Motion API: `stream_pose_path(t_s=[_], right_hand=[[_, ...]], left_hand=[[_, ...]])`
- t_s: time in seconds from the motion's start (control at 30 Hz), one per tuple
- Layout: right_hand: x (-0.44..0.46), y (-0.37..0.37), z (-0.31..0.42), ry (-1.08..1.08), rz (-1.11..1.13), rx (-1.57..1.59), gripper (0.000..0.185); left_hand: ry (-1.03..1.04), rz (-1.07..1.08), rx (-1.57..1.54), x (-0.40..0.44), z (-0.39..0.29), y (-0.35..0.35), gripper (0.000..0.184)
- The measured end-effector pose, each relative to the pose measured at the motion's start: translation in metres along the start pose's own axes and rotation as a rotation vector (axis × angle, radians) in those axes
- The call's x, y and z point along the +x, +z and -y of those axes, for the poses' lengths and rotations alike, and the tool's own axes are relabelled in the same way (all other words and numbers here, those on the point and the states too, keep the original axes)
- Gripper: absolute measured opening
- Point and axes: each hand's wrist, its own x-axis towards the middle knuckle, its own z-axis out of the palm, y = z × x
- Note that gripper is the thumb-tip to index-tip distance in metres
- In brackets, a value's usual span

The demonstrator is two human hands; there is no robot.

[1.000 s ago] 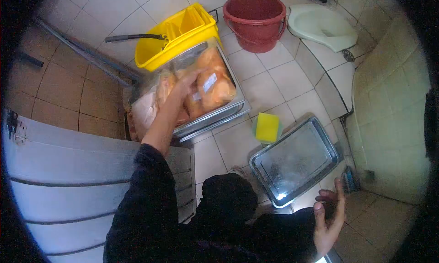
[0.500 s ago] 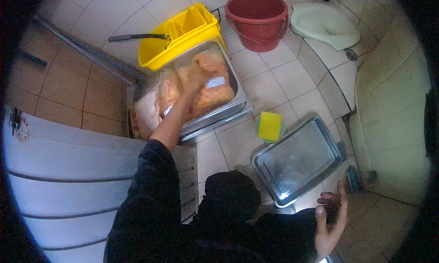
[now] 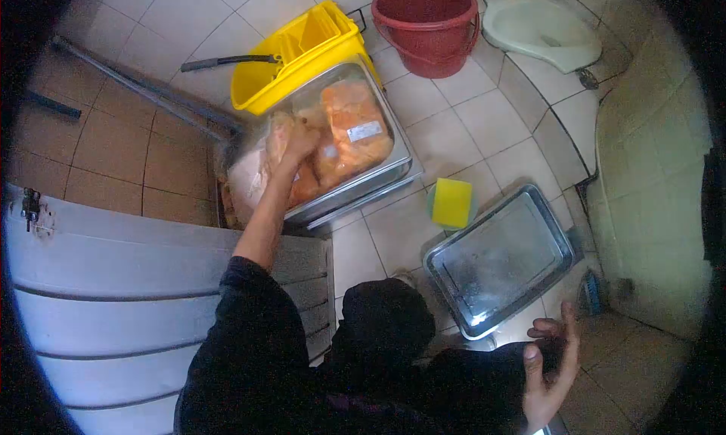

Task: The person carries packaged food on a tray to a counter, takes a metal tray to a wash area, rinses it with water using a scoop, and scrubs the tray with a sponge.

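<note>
My left hand [image 3: 300, 141] reaches into a deep metal container [image 3: 401, 163] at the upper middle. Its fingers are bent over the plastic-wrapped orange packages, on the left part of the load; what they grip, if anything, is too blurred to tell. An orange package with a white label [image 3: 353, 116] lies to the right of that hand. My right hand [image 3: 554, 374] is at the lower right, palm turned inward, fingers apart, holding nothing. Nearest to it is a shallow metal tray [image 3: 499, 261] on the tiled floor.
Behind the container stands a yellow bucket [image 3: 253, 94] with a dark handle. A red bucket [image 3: 431, 41] and a squat toilet [image 3: 541, 30] are at the back. A yellow sponge [image 3: 452, 203] sits by the tray. A pale slatted door [image 3: 136, 276] fills the left.
My left hand has moved left across the packages, off the labelled one. My right hand stays open in nearly the same place. The view has shifted slightly.
</note>
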Motion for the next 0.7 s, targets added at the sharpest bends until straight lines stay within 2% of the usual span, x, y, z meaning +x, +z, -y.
stream_pose_path(t_s=[0.07, 0.13, 0.37, 0.7], right_hand=[[0.001, 0.000, -0.003, -0.004, 0.008, 0.013, 0.063], [0.001, 0.000, -0.004, -0.010, 0.008, 0.028, 0.063], [-0.002, -0.004, -0.005, -0.009, -0.002, 0.032, 0.064], [-0.001, -0.006, -0.002, 0.011, 0.010, 0.011, 0.064]], left_hand=[[-0.176, 0.533, -0.316, -0.006, -0.010, -0.003, 0.026], [-0.214, 0.684, -0.233, -0.011, -0.021, 0.003, 0.027], [-0.198, 0.683, 0.092, -0.004, -0.039, -0.001, 0.033], [-0.157, 0.491, 0.402, 0.002, -0.045, 0.006, 0.042]])
